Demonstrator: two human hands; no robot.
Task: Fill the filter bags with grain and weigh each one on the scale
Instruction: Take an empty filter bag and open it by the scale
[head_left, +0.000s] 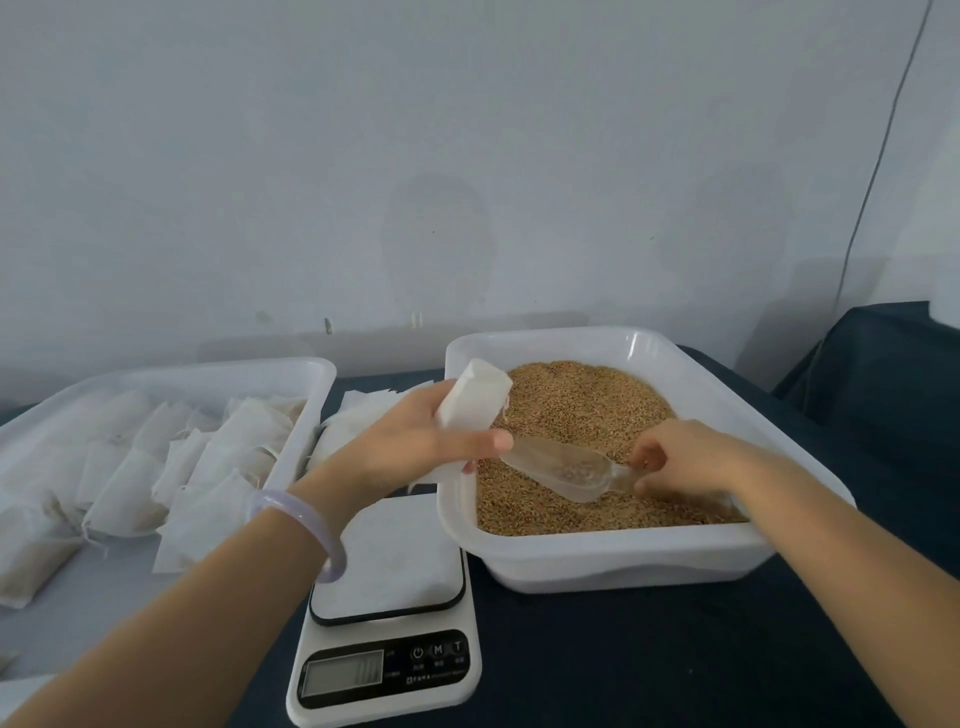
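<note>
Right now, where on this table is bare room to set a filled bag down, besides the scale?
Widest: the dark cloth in front of the grain tub, right of the scale. The near end of the left tray looks bare. Crowded: the tray's far half, packed with filled bags, and the gap between tray and tub, stacked with empty bags.

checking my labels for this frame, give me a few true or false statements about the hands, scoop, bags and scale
1. The left hand holds a filter bag. True.
2. The scoop lies in the left tray. False: the right hand holds it over the grain in the grain tray.
3. The bracelet is on the right wrist. False: it is on the left wrist.
4. White bags lie in the left tray. True.
5. The scale stands behind the grain tray. False: it stands nearer the person, left of that tray.
</note>
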